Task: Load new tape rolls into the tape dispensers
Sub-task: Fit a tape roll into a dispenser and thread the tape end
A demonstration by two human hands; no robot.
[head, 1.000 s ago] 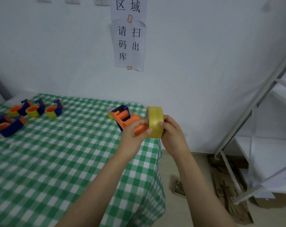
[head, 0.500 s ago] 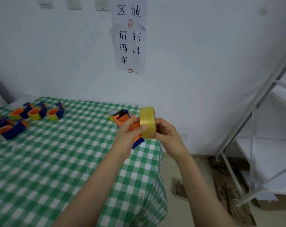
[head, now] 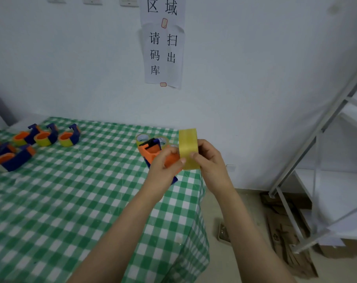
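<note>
The yellow tape roll (head: 188,149) is held edge-on in the air, above the far right corner of the table (head: 51,211) and right beside the dispenser it is meant for. The right hand (head: 211,160) grips it, thumb across the outer band and fingers curled behind. The left hand (head: 164,167) is wrapped round the orange and blue dispenser (head: 151,151), with its thumb tip touching the edge of the roll. Roll and dispenser meet side to side, but the roll does not look seated on the hub yet; the hands hide the exact fit.

Just behind the dispenser, a few spare rolls (head: 143,137) lie flat on the green checked cloth, so more loading seems to remain after this one. Well apart, at the far left of the table, a group of loaded dispensers (head: 45,136) sits with yellow tape already round their orange cores; that part of the work looks finished. How many empty dispensers are left I cannot tell.

On the wall above hangs a paper sign (head: 163,52) with Chinese characters. A pale metal shelf (head: 320,135) stands at the right, and flattened cardboard (head: 286,235) lies on the floor beneath it.
</note>
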